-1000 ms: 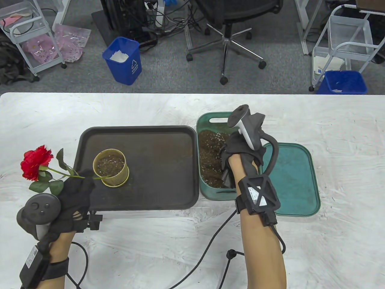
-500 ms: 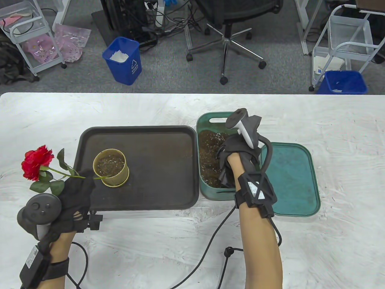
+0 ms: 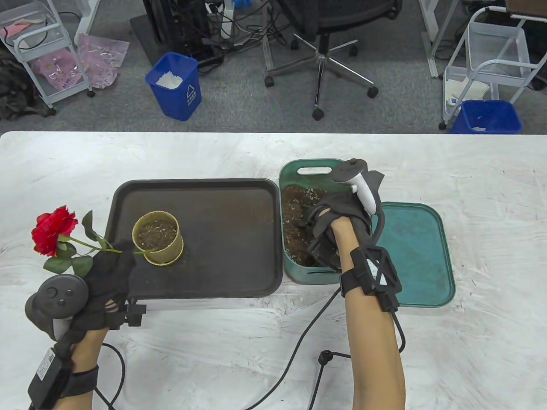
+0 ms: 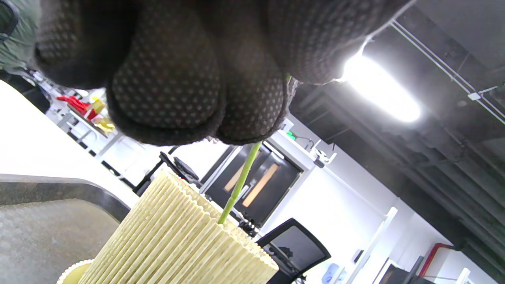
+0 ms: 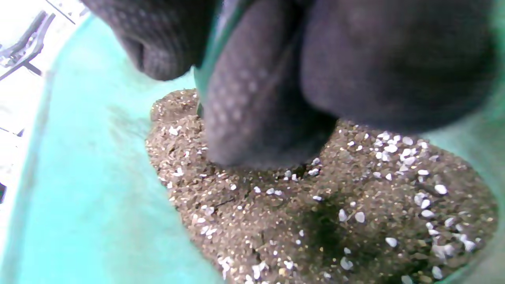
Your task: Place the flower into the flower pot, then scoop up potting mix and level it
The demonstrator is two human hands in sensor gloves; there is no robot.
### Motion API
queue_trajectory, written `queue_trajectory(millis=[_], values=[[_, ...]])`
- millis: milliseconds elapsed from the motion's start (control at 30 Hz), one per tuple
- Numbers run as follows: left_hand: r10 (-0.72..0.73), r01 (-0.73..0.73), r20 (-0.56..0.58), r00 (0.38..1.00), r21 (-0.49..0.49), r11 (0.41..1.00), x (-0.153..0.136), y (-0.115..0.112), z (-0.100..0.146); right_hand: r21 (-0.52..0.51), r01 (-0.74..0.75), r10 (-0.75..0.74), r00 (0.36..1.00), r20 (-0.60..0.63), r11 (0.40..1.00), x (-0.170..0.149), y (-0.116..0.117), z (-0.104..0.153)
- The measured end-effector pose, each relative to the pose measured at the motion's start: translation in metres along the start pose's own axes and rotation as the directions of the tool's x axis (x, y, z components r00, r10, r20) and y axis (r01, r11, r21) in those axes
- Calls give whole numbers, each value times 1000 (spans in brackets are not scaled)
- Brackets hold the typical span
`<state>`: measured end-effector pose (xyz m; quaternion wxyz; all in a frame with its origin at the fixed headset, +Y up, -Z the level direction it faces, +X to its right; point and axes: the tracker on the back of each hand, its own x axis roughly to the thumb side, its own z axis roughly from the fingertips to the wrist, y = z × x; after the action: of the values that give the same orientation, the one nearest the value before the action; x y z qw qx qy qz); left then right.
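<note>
While stem-pinching, left hand (image 3: 107,277) on flower (image 3: 54,230); right hand (image 3: 337,213) curled in potting mix (image 3: 295,222), grasp unclear

Table view: high, looks down over white table (image 3: 470,179), floor and office chair (image 3: 329,38) beyond far edge.
Left wrist view: very close under gloved fingers (image 4: 165,79), tilted upward past ribbed yellow flower pot (image 4: 185,240) toward ceiling light (image 4: 378,94); shares pot (image 3: 157,238) with table view.
Right wrist view: very close, inside green bin (image 5: 90,189), facing potting mix (image 5: 315,213); shares bin (image 3: 290,171) with table view.
</note>
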<state>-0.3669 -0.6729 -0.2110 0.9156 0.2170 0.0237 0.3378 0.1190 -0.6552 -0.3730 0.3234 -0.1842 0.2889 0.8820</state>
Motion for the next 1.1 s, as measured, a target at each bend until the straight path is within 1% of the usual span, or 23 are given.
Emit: queue_trajectory(millis=[233, 267, 467, 567, 667, 733, 833, 933, 1033, 1100], values=[[-1, 1, -2, 1000, 1, 1000, 0, 0, 0, 38, 122, -123, 992, 16, 992, -14, 0, 3], [-1, 1, -1, 1000, 1, 1000, 0, 0, 0, 51, 164, -165, 986, 23, 985, -17, -1, 5], [-1, 1, 3, 1000, -1, 1000, 1, 0, 0, 66, 257, -260, 965, 37, 964, -27, -6, 14], [3, -3, -1, 1000, -1, 1000, 1, 0, 0, 69, 331, -334, 941, 46, 941, -33, -8, 20], [3, -3, -1, 1000, -1, 1000, 1, 0, 0, 50, 361, -364, 929, 63, 931, -40, -12, 27], [0, 0, -2, 1000, 2, 1000, 0, 0, 1, 34, 402, -403, 912, 80, 915, -47, -15, 32], [7, -7, -9, 1000, 2, 1000, 0, 0, 1, 37, 465, -466, 879, 103, 885, -58, -20, 40], [10, -10, -10, 1000, 2, 1000, 0, 1, 1, 23, 481, -480, 867, 133, 876, -63, -25, 50], [6, -6, -7, 1000, 2, 1000, 0, 1, 1, 36, 506, -504, 847, 169, 862, -63, -27, 61], [7, -7, -6, 1000, 2, 1000, 0, 1, 1, 66, 526, -528, 826, 199, 848, -60, -23, 69]])
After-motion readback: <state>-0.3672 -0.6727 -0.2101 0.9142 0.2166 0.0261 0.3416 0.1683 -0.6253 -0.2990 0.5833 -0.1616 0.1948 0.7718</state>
